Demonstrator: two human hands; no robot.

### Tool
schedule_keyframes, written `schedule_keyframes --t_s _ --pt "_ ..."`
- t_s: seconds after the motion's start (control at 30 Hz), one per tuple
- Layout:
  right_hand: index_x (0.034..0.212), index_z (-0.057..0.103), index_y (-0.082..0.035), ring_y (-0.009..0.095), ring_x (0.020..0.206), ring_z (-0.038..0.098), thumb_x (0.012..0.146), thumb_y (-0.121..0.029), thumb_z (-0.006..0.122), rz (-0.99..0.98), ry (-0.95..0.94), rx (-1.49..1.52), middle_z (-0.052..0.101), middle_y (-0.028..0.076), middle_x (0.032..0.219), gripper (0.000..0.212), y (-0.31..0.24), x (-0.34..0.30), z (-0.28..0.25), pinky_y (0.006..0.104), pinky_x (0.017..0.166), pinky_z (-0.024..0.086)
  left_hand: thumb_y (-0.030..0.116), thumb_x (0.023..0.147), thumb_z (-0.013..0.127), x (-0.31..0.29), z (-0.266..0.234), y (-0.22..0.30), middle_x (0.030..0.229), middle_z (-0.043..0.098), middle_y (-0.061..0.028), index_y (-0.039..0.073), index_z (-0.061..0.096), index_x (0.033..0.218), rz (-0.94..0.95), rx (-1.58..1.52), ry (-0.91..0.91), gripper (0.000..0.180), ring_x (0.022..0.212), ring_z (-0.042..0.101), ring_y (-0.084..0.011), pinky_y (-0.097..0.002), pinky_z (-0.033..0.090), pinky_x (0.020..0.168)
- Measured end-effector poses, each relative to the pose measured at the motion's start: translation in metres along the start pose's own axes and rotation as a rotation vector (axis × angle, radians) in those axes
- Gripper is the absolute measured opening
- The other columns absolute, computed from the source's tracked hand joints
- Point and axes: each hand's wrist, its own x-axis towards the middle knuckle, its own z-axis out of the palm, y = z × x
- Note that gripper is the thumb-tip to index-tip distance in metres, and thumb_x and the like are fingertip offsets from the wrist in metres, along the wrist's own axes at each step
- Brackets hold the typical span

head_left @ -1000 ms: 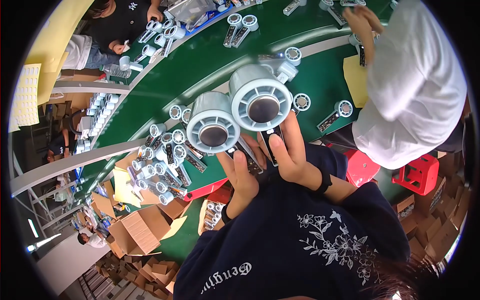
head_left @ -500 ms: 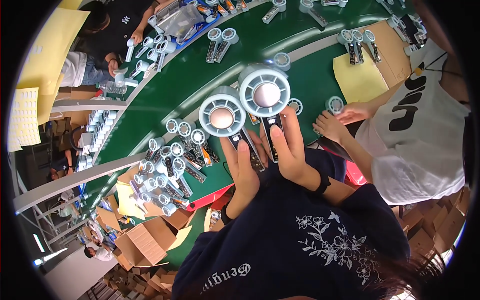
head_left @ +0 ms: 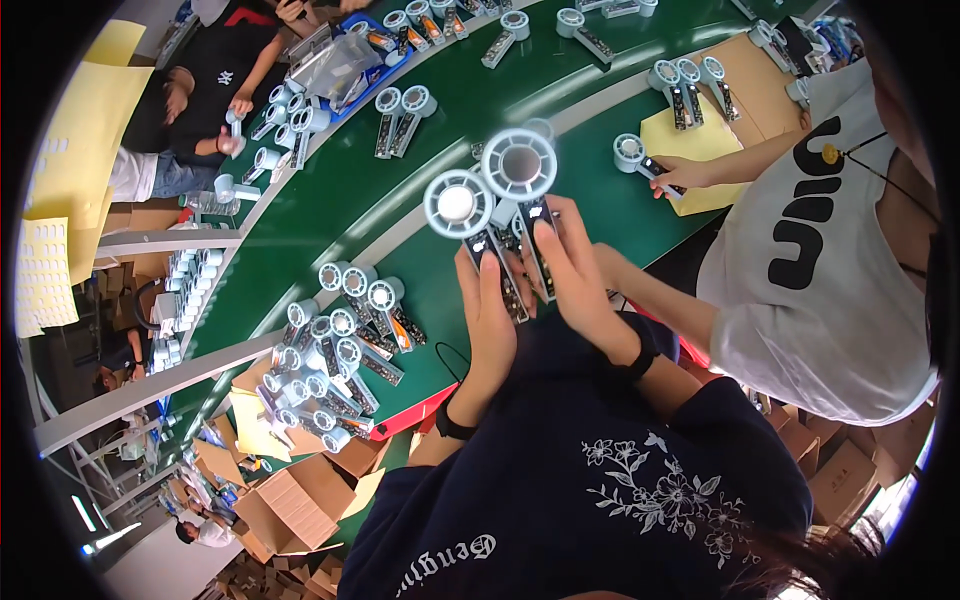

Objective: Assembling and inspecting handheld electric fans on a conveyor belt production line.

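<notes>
My left hand [head_left: 493, 318] grips the dark handle of a small white handheld fan [head_left: 458, 204] with a round grille. My right hand [head_left: 572, 268] grips a second white handheld fan [head_left: 519, 164] the same way, right beside the first. Both fans are held upright above the green conveyor belt [head_left: 440, 130], their round heads nearly touching. My thumbs lie along the exposed handles.
A pile of several white fans [head_left: 335, 350] lies on the belt at my left. A person in a white shirt [head_left: 800, 240] on my right reaches a hand [head_left: 683, 172] to a fan by a yellow sheet. More fans, a blue tray [head_left: 345, 70] and cardboard boxes [head_left: 290, 505] are around.
Both fans have moved away from the camera and up the picture, looking smaller. The neighbour's hand has moved along the belt to a fan by the yellow sheet.
</notes>
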Motion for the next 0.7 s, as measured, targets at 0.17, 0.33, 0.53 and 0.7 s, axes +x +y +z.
schedule_keyframes --t_s 0.17,0.33,0.53,0.7 --pt "0.112 0.039 -0.002 0.009 0.047 0.044 0.095 -0.024 0.046 0.479 0.229 -0.040 0.047 0.003 0.069 0.028 -0.014 0.019 -0.049 0.0208 0.037 0.035 0.035 0.098 0.037 0.029 0.001 -0.039 0.076 0.050 -0.0038 0.008 0.042 0.100 -0.321 -0.087 -0.080 0.027 0.052 0.046 -0.0100 -0.0253 0.038 0.046" --pt "0.102 0.043 -0.002 0.011 0.045 0.046 0.092 -0.022 0.053 0.555 0.133 -0.210 0.049 0.004 0.069 0.025 -0.010 -0.004 -0.099 0.0222 0.037 0.037 0.036 0.098 0.038 0.022 0.005 -0.048 0.077 0.051 -0.0039 0.008 0.042 0.096 -0.539 -0.135 -0.052 0.028 0.053 0.046 -0.0102 -0.0258 0.038 0.046" --pt "0.101 0.045 0.000 0.012 0.050 0.051 0.089 -0.019 0.056 0.637 0.074 -0.366 0.054 0.006 0.074 0.025 -0.011 -0.005 -0.098 0.0237 0.038 0.038 0.036 0.098 0.037 0.030 -0.003 -0.053 0.078 0.051 -0.0043 0.008 0.040 0.097 -0.564 -0.072 -0.041 0.028 0.054 0.048 -0.0107 -0.0262 0.040 0.047" --pt "0.105 0.044 -0.001 0.012 0.049 0.052 0.088 -0.022 0.059 0.610 0.165 -0.225 0.057 0.006 0.077 0.031 0.019 0.007 -0.112 0.0249 0.040 0.040 0.036 0.098 0.038 0.048 0.003 -0.076 0.077 0.051 -0.0049 0.006 0.038 0.100 -0.533 0.035 -0.062 0.029 0.055 0.050 -0.0114 -0.0267 0.042 0.046"
